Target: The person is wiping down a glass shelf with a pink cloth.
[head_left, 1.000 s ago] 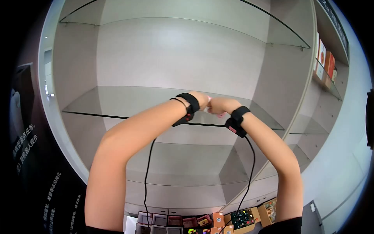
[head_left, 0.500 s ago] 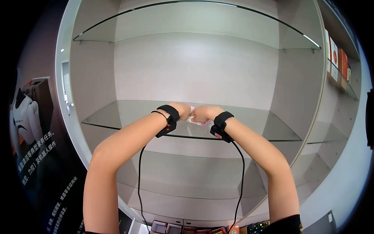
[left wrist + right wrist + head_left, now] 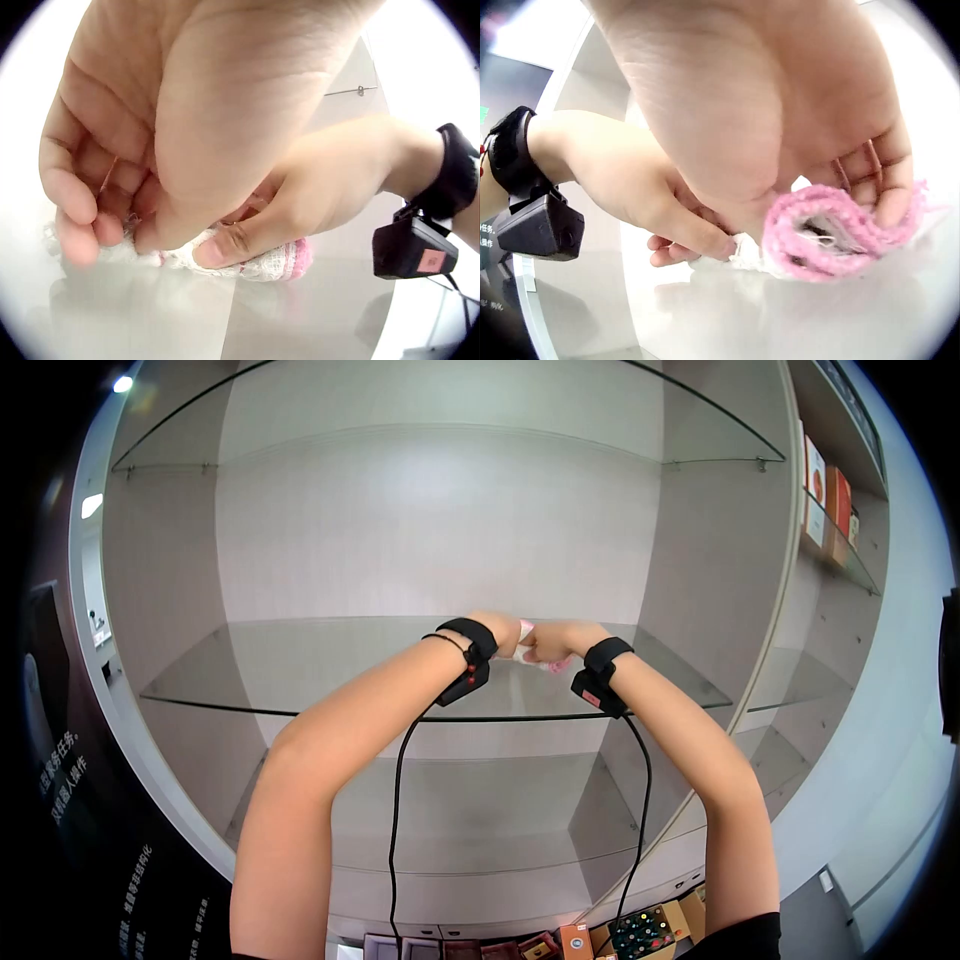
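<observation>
A white cloth with pink edging [image 3: 548,660] is bunched between both hands over the middle glass shelf [image 3: 330,660]. The left hand [image 3: 497,630] grips its left part; in the left wrist view the left hand's [image 3: 172,135] fingers curl round the white weave. Close beside it, the right hand [image 3: 562,640] holds the other part, its thumb lying along the cloth [image 3: 270,266]. In the right wrist view the rolled pink end [image 3: 817,236] sticks out under the right hand [image 3: 780,112]. Parts of the cloth are hidden by the palms.
An upper glass shelf [image 3: 700,410] spans the cabinet, and a lower shelf [image 3: 480,800] lies beneath. Boxes [image 3: 838,505] stand on a side shelf at right. At the bottom are trays [image 3: 420,948] and a carton of bottles [image 3: 640,932]. Black cables [image 3: 398,830] hang from the wrists.
Both hands moved left with the cloth, then back to the right in the head view, whose framing also shifted. They stay close together, gripping the cloth.
</observation>
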Demonstrator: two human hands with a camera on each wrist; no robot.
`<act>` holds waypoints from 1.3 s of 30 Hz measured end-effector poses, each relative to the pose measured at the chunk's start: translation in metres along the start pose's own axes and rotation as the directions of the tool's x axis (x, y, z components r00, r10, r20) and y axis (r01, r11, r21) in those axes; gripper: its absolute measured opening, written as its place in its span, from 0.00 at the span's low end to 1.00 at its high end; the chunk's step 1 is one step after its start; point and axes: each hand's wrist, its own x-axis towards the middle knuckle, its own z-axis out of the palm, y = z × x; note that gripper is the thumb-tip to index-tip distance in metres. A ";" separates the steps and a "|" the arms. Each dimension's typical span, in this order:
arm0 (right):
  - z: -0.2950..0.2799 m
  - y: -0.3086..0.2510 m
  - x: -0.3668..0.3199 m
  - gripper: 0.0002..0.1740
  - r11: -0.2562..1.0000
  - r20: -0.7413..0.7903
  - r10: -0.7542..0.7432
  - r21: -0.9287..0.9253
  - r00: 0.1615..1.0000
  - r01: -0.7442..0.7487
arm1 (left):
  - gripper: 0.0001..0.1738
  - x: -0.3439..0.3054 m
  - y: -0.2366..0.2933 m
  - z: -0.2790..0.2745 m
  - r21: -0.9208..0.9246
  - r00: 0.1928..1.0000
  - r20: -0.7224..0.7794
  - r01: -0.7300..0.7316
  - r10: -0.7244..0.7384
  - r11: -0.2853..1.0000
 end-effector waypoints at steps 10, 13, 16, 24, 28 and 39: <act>-0.009 -0.076 0.034 0.14 0.900 0.015 -0.045 -0.434 0.999 0.046 | 0.07 -0.022 -0.062 0.011 -0.106 0.995 -0.048 0.081 -0.086 0.991; -0.009 -0.118 0.044 0.08 0.956 -0.005 -0.111 -0.275 0.994 0.106 | 0.07 -0.055 -0.078 0.004 -0.064 0.987 -0.088 0.132 -0.138 0.989; 0.005 -0.133 0.077 0.11 0.933 -0.064 -0.168 -0.333 0.984 0.138 | 0.07 -0.053 -0.108 0.010 -0.086 0.974 0.029 0.225 -0.224 0.970; -0.013 -0.097 0.033 0.12 0.975 0.087 0.057 -0.219 0.995 -0.037 | 0.08 -0.010 -0.091 0.007 -0.107 0.969 0.146 0.217 -0.200 0.970; 0.000 -0.044 0.027 0.14 0.989 -0.044 0.075 -0.123 0.996 -0.080 | 0.07 0.011 -0.052 0.006 -0.099 0.994 0.058 0.100 -0.094 0.990; 0.011 -0.082 -0.010 0.13 0.988 -0.007 0.045 -0.150 0.999 -0.045 | 0.08 -0.044 -0.055 0.011 -0.141 0.999 -0.010 0.038 -0.040 0.989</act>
